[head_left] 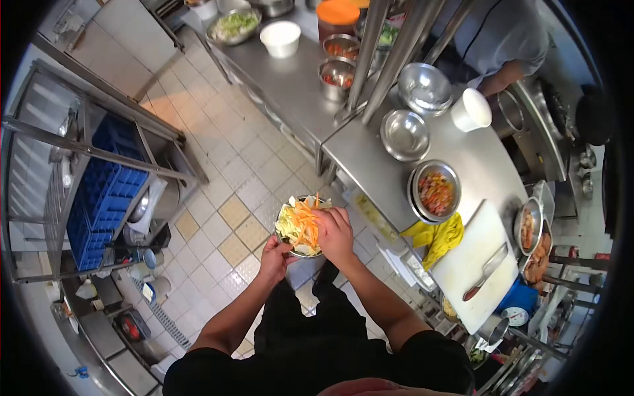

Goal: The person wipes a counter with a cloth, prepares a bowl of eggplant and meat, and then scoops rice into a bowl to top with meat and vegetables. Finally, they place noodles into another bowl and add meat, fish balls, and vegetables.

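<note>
A metal bowl (305,255) heaped with pale shredded cabbage (288,222) and orange carrot strips (304,220) is held in front of my body, above the tiled floor. My left hand (273,259) grips the bowl's near left rim, its fingers partly under the bowl. From the right, my right hand (335,232) reaches over the top, its fingers curled in on the carrot strips. Its fingertips are partly hidden among the vegetables.
On the steel counter at right are metal bowls (405,135), chopped vegetables (436,193), a yellow cloth (436,239) and a white cutting board (473,270) with a knife (490,265). A co-worker's arm (505,76) shows beyond. Blue crates (109,191) fill the left rack.
</note>
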A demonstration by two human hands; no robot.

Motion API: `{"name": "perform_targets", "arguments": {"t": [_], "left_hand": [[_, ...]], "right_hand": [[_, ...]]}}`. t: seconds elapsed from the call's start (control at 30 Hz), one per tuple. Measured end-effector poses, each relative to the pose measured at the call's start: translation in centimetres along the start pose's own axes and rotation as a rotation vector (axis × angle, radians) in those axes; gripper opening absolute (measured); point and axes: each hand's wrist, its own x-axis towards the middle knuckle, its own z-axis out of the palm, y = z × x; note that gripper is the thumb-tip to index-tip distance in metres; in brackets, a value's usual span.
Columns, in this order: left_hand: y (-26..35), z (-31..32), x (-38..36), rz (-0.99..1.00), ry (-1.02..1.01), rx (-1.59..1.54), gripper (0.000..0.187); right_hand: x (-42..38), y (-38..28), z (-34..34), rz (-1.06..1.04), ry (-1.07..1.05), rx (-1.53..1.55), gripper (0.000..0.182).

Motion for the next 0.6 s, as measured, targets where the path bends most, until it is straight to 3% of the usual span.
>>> {"name": "perform_targets", "arguments": {"t": [0.1,0.3,0.5,0.6], "left_hand": [[4.9,2.6,0.1,0.042,-0.053,-0.021,0.017],[17.2,5.4,8.7,0.127,-0.222,-0.005,0.019],[29.0,8.7,19.4,0.108,-0.389,0.108,0.020],[31.9,9.8,25.5,0.052,-0.409,0.192,0.021]], "right_hand": [[4.5,-2.5,-1.0,-0.023,-0.109,-0.098,0.030],[15.4,-6.5,2.4,-0.193,-0.002,-0.144,0.035],[28.6,-4.6,8.5,-0.157,0.053,-0.305,0.056],[33.9,-2.2,11.9,-0.070,0.019,-0.452,0.066]]}}
